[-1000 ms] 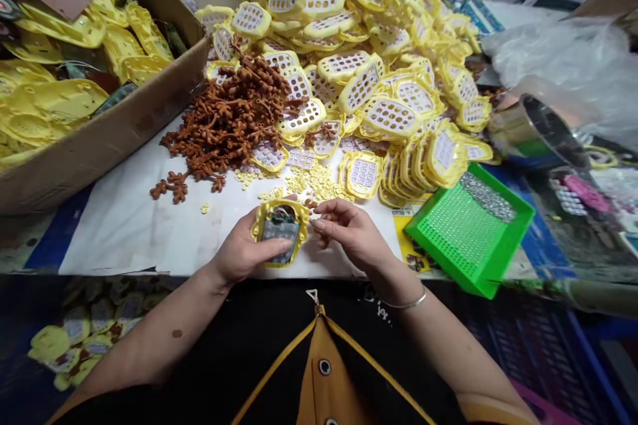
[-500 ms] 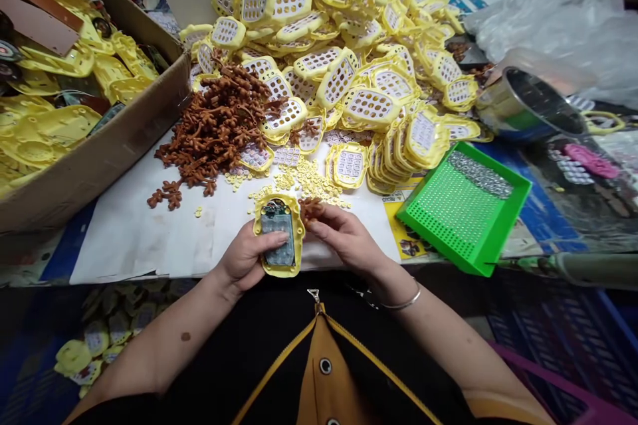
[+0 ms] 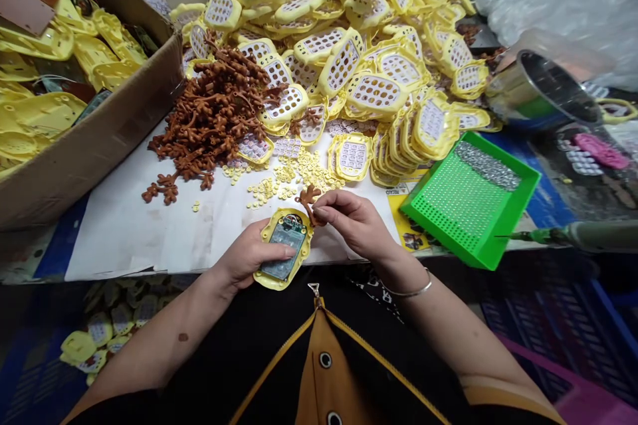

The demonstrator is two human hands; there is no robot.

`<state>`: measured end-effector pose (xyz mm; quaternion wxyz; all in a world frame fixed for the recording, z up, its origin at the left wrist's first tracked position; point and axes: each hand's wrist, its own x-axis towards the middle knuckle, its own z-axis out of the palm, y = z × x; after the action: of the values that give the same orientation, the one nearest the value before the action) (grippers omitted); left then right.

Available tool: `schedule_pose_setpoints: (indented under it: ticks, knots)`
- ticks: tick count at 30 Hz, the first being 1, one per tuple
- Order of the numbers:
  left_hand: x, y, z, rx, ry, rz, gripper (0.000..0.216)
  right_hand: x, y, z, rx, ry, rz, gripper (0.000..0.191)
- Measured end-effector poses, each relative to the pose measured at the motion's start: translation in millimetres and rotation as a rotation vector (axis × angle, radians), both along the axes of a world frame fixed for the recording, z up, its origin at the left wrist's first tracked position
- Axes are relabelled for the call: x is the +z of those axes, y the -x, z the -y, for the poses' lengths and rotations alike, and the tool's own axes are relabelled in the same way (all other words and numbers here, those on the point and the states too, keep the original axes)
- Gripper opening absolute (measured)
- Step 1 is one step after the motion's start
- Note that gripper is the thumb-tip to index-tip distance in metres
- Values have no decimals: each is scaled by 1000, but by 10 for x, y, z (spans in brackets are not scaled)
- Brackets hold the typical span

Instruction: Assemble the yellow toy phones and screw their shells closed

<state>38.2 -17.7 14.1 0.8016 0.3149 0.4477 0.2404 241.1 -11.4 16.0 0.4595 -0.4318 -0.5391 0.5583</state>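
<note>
A yellow shell (image 3: pixel 269 280) is in the left hand (image 3: pixel 249 254), held tilted at the near edge of the counter (image 3: pixel 553 202), its open side up and a circuit board (image 3: pixel 285 257) lying inside. The left fingers are clamped around the shell, the thumb laid flat across the board. Just beside its upper right edge, the right hand (image 3: pixel 356 222) has thumb and fingers pinched together on a brown branching piece (image 3: pixel 308 198); whether that piece touches the shell is unclear. Beyond the hands, small yellow rings (image 3: pixel 316 172) lie scattered on a white sheet (image 3: pixel 129 226), with a pile of brown pieces (image 3: pixel 214 106) to their left and a row of stacked yellow shells (image 3: pixel 409 146) to their right. Behind rises a large heap of perforated yellow covers (image 3: pixel 333 60). A green tray (image 3: pixel 453 196) on the right holds small metal parts (image 3: pixel 487 166), near a metal pot (image 3: pixel 513 89); a cardboard box (image 3: pixel 109 119) of yellow parts stands at far left.
</note>
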Motion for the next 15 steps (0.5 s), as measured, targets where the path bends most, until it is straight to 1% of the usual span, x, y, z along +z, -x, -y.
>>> schedule_pose_setpoints:
  ticks: [3, 6, 11, 13, 15]
  knots:
    - [1, 7, -5, -27, -30, -28, 41, -7, -7, -5, 38, -122, 170, 18]
    - [8, 9, -13, -58, -56, -59, 37, -21, -44, -36, 88, -320, 345, 14]
    - [11, -19, -27, -91, 3, 8, 38, -64, -107, -99, 148, -528, 429, 11]
    - [1, -34, -33, -94, 34, 33, 37, -82, -117, -89, 150, -653, 476, 9]
    - [-11, -51, -41, -90, 80, 49, 35, -89, -116, -54, 141, -815, 537, 8]
